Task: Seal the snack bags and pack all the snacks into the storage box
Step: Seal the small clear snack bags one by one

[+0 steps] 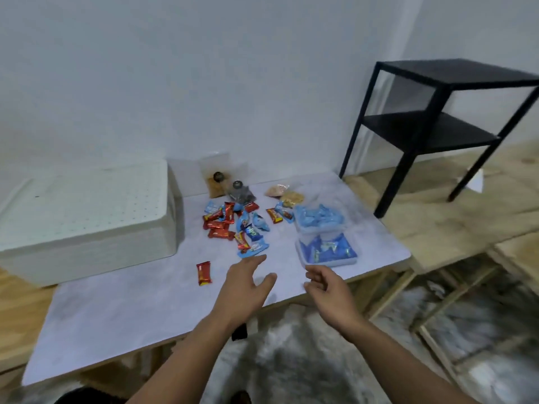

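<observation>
Fingers on our left hand [248,282] are straight and loosely spread, reaching over the table [122,310] toward the snack pile [233,225]; those on our right hand [328,285] hang loosely curled and hold nothing. Neither hand touches a snack.

We judge the task barely begun. Red and blue wrapped snacks lie scattered mid-table, with one red bar [204,273] apart, nearer us and to the left of our left hand. At the back, against the wall, stand a clear bag [215,179] with brownish contents and a darker bag [240,192] just beside it; each carries a dark round thing near its top, though we cannot tell whether these are seals. Two more small bags [284,193] of pale snacks lie to the right of them; whether they are shut is too blurred to say.

Two clear tubs [325,233] of blue-wrapped pieces sit right of the pile. The white box [87,217] at the table's left appears to have its lid on, so we think nothing visible is packed: opening it, sealing the bags and loading everything all remain.
</observation>
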